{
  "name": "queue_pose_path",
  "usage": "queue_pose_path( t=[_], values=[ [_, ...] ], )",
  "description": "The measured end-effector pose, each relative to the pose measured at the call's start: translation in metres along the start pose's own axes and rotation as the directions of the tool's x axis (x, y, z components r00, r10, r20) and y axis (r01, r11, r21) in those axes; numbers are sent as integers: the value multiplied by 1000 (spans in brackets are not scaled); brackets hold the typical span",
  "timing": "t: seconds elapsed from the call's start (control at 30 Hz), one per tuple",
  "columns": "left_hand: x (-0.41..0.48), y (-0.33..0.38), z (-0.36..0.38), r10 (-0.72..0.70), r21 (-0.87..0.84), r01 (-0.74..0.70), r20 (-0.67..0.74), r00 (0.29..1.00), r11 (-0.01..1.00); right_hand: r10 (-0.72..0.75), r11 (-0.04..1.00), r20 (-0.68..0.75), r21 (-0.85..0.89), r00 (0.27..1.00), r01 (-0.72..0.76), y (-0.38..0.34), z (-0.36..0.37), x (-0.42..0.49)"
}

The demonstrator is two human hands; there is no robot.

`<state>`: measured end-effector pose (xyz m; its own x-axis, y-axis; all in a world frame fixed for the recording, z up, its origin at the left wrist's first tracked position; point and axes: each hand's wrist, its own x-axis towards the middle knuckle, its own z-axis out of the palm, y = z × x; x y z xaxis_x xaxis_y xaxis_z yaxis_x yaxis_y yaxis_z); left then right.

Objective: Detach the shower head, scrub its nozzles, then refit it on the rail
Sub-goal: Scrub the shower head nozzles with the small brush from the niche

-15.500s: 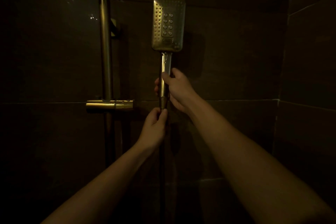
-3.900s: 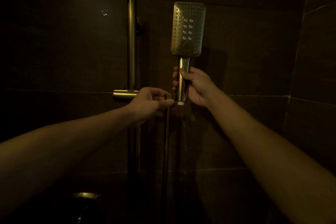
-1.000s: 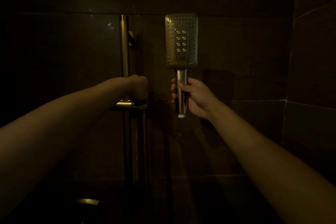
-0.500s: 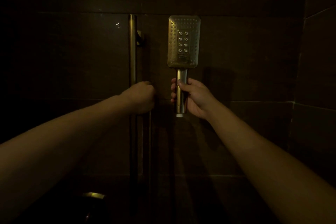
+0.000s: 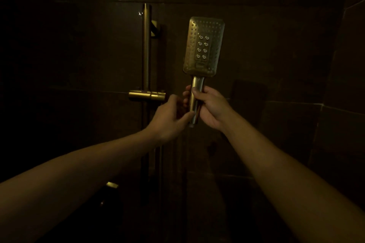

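Note:
A brass rectangular shower head (image 5: 203,47) stands upright with its nozzle face towards me, free of its hose. My right hand (image 5: 210,107) is wrapped around its handle (image 5: 195,100). My left hand (image 5: 169,118) reaches in from the left, and its thumb and fingertips touch the lower part of the handle. The vertical rail (image 5: 146,49) runs down the dark wall to the left, with its slider holder (image 5: 147,95) just left of my left hand. The hose (image 5: 161,163) hangs beside the rail below the holder.
Dark tiled walls surround me, with a corner at the far right (image 5: 324,104). A small brass fitting (image 5: 112,185) glints low down on the left. The rail's wall bracket (image 5: 155,29) sits near its top.
My left hand has left the rail holder and moved right onto the shower head's handle. The shower head tilts slightly and sits closer to me.

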<state>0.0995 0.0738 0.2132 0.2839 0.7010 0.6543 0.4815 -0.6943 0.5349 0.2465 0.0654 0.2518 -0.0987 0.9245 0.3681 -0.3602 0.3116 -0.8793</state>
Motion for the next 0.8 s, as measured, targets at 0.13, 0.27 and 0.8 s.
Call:
queue_pose_path(
  t=[0.13,0.27,0.8],
  values=[
    [-21,-6,13,-92,-44,92,-1,996,995,42,999,-26,10,999,-42,22,-7,-11],
    [-41,1,13,-173,-130,170,-12,985,977,60,998,-31,21,998,-60,32,-3,-30],
    [-208,9,-49,-453,-398,477,158,877,784,209,971,-19,-112,978,-210,65,95,-151]
  ],
)
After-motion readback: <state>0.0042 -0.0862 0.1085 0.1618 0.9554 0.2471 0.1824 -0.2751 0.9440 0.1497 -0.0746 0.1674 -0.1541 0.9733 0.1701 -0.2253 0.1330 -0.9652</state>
